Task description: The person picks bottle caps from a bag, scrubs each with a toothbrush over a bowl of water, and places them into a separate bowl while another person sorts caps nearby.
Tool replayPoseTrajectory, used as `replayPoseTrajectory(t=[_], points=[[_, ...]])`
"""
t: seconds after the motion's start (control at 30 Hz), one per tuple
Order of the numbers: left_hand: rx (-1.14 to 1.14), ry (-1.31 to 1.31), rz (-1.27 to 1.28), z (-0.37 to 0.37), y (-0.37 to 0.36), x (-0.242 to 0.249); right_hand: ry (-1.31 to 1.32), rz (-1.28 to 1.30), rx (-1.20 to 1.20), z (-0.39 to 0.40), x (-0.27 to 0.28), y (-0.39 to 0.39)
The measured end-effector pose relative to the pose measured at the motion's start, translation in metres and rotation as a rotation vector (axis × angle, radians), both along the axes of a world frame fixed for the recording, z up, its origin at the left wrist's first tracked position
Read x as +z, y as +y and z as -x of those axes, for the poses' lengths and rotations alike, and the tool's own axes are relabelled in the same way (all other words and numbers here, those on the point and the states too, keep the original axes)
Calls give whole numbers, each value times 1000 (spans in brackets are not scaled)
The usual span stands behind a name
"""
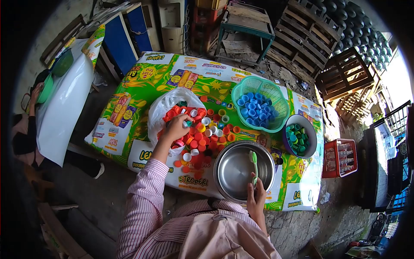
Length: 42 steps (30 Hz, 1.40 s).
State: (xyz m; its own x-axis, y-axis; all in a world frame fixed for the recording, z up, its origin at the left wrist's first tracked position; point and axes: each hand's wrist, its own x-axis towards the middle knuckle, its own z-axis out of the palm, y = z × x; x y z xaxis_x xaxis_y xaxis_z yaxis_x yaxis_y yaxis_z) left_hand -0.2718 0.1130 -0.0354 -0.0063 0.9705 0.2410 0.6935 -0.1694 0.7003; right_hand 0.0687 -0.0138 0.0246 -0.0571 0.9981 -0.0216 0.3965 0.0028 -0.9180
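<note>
My left hand is closed on a green bottle cap, above a heap of mostly red bottle caps with some white, yellow and orange ones mixed in. The heap spills out of a white plastic bag lying on its side. My right hand grips a green toothbrush upright, its white bristles at the top. Behind the toothbrush stands a steel bowl with a shiny bare inside.
A mint-green basket holds blue caps. Beside it, a bowl contains green caps. A printed plastic sheet covers the table. At right stands a red crate. Another person sits at a table on the left.
</note>
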Motion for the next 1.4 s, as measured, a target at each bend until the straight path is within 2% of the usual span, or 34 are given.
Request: replayPoseTrajectory(t=[0.1,0.37,0.43,0.47,0.5,0.57,0.6,0.7,0.87,0.9,0.97,1.0,1.03,1.13,1.23,1.3,1.4], points=[[95,-143,5,7,5,-13,-6,-13,7,-1,0,-1],[117,-148,115,8,0,-4,0,-30,19,-2,2,-1],[156,-164,-143,11,5,-17,6,-45,14,-2,1,-1],[169,-28,-272,13,7,-24,1,-37,16,-2,1,-1],[168,-30,-272,15,7,-24,-6,-28,20,-3,1,-1],[261,-289,-25,15,9,-27,-9,-19,22,-2,4,-1],[250,-587,108,6,3,-6,-11,-8,26,-3,6,-1],[233,-1051,189,-7,-9,10,7,-31,34,-10,1,0],[164,-1066,146,-47,-34,28,2,-25,32,-31,1,8],[163,-1051,183,-61,-43,38,-1,-17,32,-37,2,9],[98,-822,199,-90,-60,47,-55,5,54,-50,2,12],[56,-795,193,-108,-70,61,-65,-1,55,-57,2,13],[30,-672,196,-116,-76,54,-68,8,60,-64,1,13],[-76,-269,-24,-159,-87,56,42,7,42,-83,-2,16],[-54,5,17,-198,-96,55,4,-20,76,-108,-2,17],[-135,-98,98,-220,-97,39,-20,-27,97,-125,-1,17],[-70,19,96,-249,-93,14,-5,75,96,-146,1,16]])
